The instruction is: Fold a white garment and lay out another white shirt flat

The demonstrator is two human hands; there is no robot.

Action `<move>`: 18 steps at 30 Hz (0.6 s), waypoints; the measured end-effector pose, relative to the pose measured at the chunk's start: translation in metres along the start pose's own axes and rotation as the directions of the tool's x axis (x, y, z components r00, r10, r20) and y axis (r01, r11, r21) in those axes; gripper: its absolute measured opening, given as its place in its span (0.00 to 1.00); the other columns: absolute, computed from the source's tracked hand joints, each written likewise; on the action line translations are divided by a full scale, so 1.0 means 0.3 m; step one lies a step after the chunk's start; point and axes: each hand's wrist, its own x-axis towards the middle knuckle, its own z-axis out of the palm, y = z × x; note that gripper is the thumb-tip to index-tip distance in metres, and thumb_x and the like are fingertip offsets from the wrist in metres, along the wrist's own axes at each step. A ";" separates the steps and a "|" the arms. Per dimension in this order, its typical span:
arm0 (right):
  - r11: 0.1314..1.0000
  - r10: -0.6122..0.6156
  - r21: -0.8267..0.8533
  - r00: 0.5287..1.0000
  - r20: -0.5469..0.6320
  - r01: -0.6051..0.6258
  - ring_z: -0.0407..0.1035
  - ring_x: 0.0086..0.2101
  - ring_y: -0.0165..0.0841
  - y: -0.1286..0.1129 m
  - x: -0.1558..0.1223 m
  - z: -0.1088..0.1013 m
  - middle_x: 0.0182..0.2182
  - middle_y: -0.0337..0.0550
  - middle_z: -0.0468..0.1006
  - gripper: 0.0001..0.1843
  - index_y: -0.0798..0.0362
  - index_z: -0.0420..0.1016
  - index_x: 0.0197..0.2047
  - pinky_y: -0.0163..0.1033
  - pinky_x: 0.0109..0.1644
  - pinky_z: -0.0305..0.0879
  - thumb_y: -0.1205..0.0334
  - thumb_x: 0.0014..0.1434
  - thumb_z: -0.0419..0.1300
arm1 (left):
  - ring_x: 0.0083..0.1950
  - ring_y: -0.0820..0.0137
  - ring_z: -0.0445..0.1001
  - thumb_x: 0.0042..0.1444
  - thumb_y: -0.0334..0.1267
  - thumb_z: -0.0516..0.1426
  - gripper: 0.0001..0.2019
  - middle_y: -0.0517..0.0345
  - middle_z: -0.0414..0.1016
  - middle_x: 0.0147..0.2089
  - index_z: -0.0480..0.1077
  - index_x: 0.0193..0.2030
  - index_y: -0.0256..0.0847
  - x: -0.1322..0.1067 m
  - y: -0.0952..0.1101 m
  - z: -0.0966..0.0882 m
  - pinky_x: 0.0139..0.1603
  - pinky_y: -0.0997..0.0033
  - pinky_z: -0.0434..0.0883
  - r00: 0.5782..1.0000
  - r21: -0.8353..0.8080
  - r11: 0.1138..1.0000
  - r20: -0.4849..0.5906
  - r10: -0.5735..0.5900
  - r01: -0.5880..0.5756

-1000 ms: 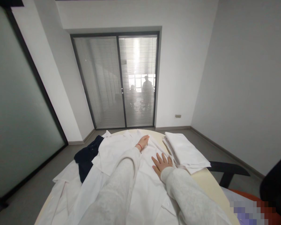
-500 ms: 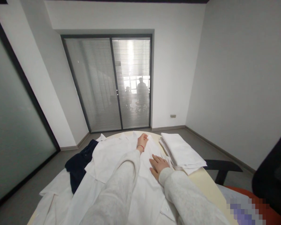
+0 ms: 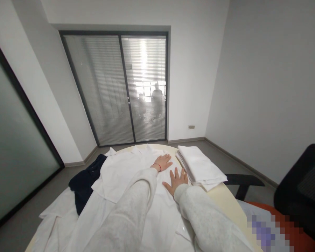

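A white shirt (image 3: 126,171) lies spread across the round cream table (image 3: 225,201). My left hand (image 3: 163,162) rests flat on it near the far end, fingers stretched out, a red thread at the wrist. My right hand (image 3: 176,179) lies flat on the shirt just to the right and nearer, fingers spread. Both arms wear light grey sleeves. Neither hand holds anything.
A stack of folded white cloth (image 3: 199,167) sits right of my hands. A dark navy garment (image 3: 85,182) lies at the left, with more white cloth (image 3: 55,220) below it. A black chair (image 3: 301,196) stands at right. People show behind the blinds of the glass door (image 3: 147,98).
My left hand drew back a little and flattened with fingers pointing right. My right hand spread its fingers and shifted slightly up the shirt. The camera tilted slightly.
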 end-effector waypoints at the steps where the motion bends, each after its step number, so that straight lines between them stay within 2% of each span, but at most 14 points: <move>1: 1.000 0.022 -0.003 1.000 0.003 -0.022 0.22 0.60 0.57 -0.005 -0.001 0.000 0.65 0.49 0.33 0.49 0.49 0.39 0.66 0.59 0.58 0.18 0.27 0.48 0.35 | 0.68 0.67 0.40 0.59 0.54 0.37 0.29 0.57 0.41 0.68 0.47 0.65 0.46 0.002 0.005 0.003 0.64 0.55 0.44 0.999 -0.009 1.000 0.049 -0.002 0.003; 5: 0.998 0.051 -0.024 0.999 -0.008 -0.051 0.22 0.61 0.57 -0.014 -0.003 0.010 0.65 0.50 0.32 0.48 0.46 0.39 0.66 0.60 0.57 0.16 0.28 0.49 0.35 | 0.68 0.59 0.35 0.55 0.61 0.32 0.34 0.61 0.33 0.69 0.40 0.66 0.50 0.006 0.021 0.006 0.62 0.44 0.38 0.980 0.011 0.985 0.099 -0.171 0.171; 8: 0.999 0.034 -0.039 0.999 -0.029 -0.035 0.22 0.61 0.57 -0.012 -0.006 0.019 0.65 0.49 0.33 0.47 0.45 0.39 0.66 0.61 0.57 0.16 0.28 0.49 0.34 | 0.68 0.57 0.32 0.53 0.64 0.32 0.37 0.59 0.33 0.69 0.42 0.66 0.49 -0.026 0.001 -0.033 0.61 0.41 0.35 0.961 0.055 0.971 0.140 -0.237 0.231; 10: 0.999 0.011 -0.049 0.999 -0.038 -0.013 0.21 0.61 0.55 -0.008 -0.008 0.023 0.65 0.48 0.33 0.46 0.45 0.39 0.66 0.61 0.57 0.16 0.29 0.50 0.33 | 0.68 0.57 0.32 0.52 0.64 0.33 0.37 0.57 0.35 0.69 0.46 0.65 0.48 -0.080 -0.051 -0.088 0.61 0.40 0.34 0.949 0.089 0.964 0.175 -0.262 0.250; 13: 0.995 -0.074 -0.067 0.996 -0.054 0.070 0.18 0.61 0.52 -0.001 -0.010 0.022 0.65 0.45 0.33 0.45 0.47 0.39 0.66 0.62 0.57 0.16 0.31 0.52 0.32 | 0.68 0.57 0.34 0.51 0.65 0.38 0.38 0.53 0.37 0.69 0.49 0.64 0.46 -0.221 -0.192 -0.196 0.61 0.41 0.37 0.894 0.135 0.909 0.169 -0.414 0.395; 15: 0.980 -0.187 -0.073 0.980 -0.064 0.183 0.16 0.61 0.48 0.003 -0.009 0.017 0.66 0.41 0.33 0.42 0.47 0.39 0.66 0.63 0.57 0.16 0.32 0.54 0.32 | 0.67 0.56 0.40 0.51 0.64 0.42 0.35 0.50 0.40 0.68 0.53 0.61 0.45 -0.352 -0.304 -0.269 0.60 0.43 0.43 0.814 0.140 0.825 0.141 -0.564 0.548; 17: 0.952 -0.302 -0.062 0.952 -0.048 0.299 0.17 0.61 0.45 0.004 -0.008 0.010 0.65 0.35 0.34 0.39 0.42 0.40 0.66 0.62 0.58 0.17 0.34 0.55 0.32 | 0.64 0.54 0.49 0.51 0.60 0.48 0.32 0.44 0.49 0.65 0.58 0.57 0.41 -0.500 -0.406 -0.330 0.58 0.49 0.53 0.687 0.119 0.690 0.067 -0.723 0.714; 18: 0.942 -0.335 -0.051 0.942 -0.029 0.333 0.18 0.62 0.44 0.004 -0.008 0.007 0.65 0.32 0.34 0.37 0.40 0.40 0.65 0.62 0.58 0.17 0.35 0.56 0.32 | 0.61 0.53 0.54 0.50 0.58 0.51 0.31 0.41 0.54 0.62 0.61 0.54 0.37 -0.574 -0.448 -0.354 0.56 0.51 0.56 0.609 0.095 0.606 0.004 -0.793 0.790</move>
